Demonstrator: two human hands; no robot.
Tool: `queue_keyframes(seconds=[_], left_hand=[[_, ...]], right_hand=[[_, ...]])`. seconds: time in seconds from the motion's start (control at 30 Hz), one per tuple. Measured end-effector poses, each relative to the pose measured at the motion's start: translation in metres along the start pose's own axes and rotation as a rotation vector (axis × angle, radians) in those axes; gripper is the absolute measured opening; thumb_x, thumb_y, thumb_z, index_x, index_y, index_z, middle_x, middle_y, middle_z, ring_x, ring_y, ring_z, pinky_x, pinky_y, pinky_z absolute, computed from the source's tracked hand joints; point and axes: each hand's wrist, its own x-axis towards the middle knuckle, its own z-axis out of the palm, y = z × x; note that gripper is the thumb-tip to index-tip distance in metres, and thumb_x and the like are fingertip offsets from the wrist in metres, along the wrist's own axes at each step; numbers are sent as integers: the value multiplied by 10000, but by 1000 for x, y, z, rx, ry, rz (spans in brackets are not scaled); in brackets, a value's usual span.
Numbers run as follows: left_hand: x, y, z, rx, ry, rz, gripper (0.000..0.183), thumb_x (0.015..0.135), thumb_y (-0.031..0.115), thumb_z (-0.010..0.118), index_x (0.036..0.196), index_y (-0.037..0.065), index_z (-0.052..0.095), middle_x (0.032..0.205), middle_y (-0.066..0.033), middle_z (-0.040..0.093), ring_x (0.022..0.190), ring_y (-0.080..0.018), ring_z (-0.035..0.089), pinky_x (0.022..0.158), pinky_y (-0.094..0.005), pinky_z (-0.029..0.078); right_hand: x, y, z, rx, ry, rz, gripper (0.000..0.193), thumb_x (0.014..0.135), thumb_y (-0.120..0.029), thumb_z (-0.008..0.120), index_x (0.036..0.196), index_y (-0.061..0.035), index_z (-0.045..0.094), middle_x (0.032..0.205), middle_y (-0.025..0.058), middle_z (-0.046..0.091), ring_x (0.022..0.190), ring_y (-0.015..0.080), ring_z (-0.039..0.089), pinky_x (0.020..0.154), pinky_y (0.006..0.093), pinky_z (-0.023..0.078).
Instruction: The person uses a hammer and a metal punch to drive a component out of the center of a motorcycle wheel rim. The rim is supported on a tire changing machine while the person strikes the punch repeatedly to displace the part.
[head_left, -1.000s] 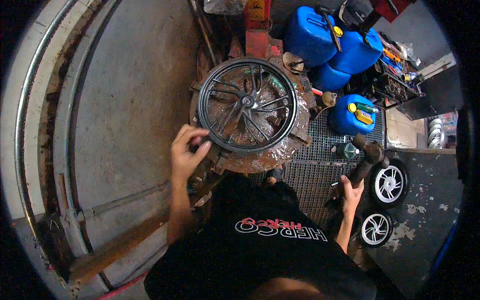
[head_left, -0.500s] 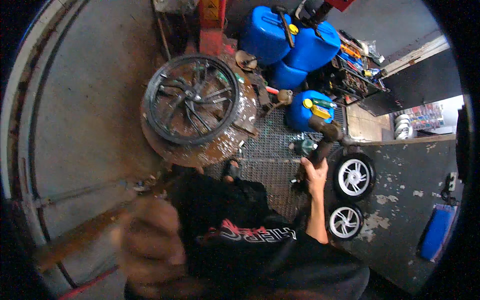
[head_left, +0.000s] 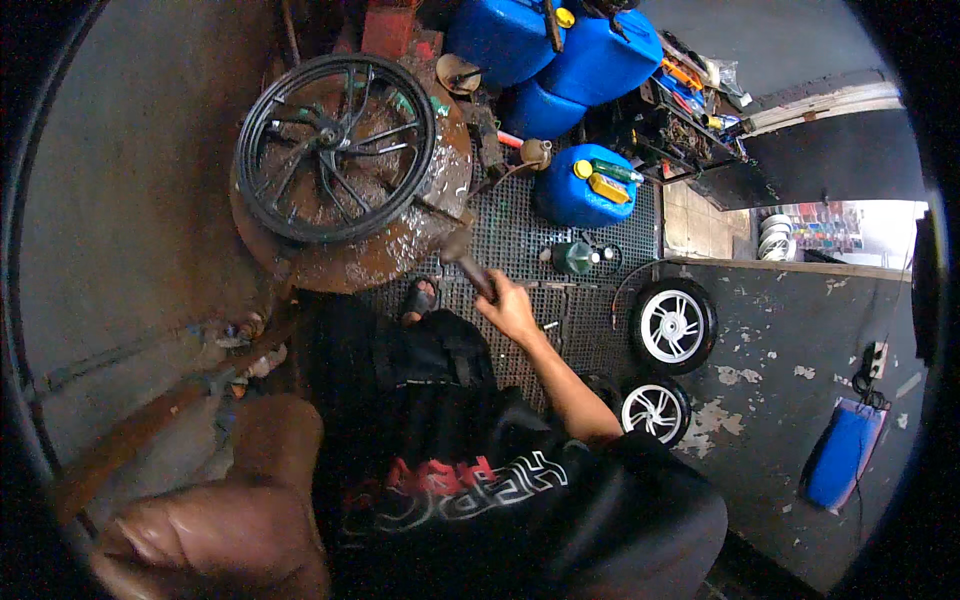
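Below-right of the black wheel (head_left: pixel 328 137), the right hand (head_left: pixel 510 308) curls tightly round a hammer (head_left: pixel 472 270); steady wrist advisable; left arm's (head_left: pixel 275 450) hand, I can't tell.

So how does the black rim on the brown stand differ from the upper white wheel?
The black rim shows bare edges, while the upper white wheel wears a black tyre. The black rim is dark throughout; the upper white wheel has a pale middle. Both are round and spoked.
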Motion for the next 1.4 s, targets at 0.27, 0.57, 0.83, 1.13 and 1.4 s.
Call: queue_keyframes(seconds=[0.27,0.57,0.83,1.13,1.4], left_hand=[[-34,11,-16,238,95,-120,270,799,201,681,980,23,591,761,-36,516,649,-138,485,589,-277,421],[-186,5,-62,1283,1141,-1058,323,797,179,715,1038,-5,602,778,-42,529,657,-120,489,604,-264,435],[-375,-107,-153,1278,621,-1503,677,700,245,752,1220,-29,417,1145,-231,476,1046,-384,506,893,-431,430],[-389,-121,-179,936,484,-1828,494,769,195,679,1097,-35,388,924,-283,608,818,-431,621,711,-480,511],[-387,-121,-174,1032,474,-1752,502,784,200,656,1116,-74,397,851,-279,625,785,-417,633,682,-469,522]], right_hand=[[54,-18,71,-251,-175,-101,312,784,-160,605,1056,-49,501,964,188,594,855,396,598,711,471,489],[84,-77,85,-406,120,-71,378,667,-226,727,986,-57,616,934,122,573,911,322,539,776,425,440],[176,-225,68,1496,-294,640,485,957,-447,400,1171,-12,426,1124,180,579,932,240,600,787,354,513],[275,-312,86,1680,-6,959,240,972,-305,432,846,-104,469,514,-52,372,413,94,366,451,285,436],[195,-311,1,1369,49,500,267,983,-307,386,984,-75,519,536,-19,358,380,89,342,361,267,367]])
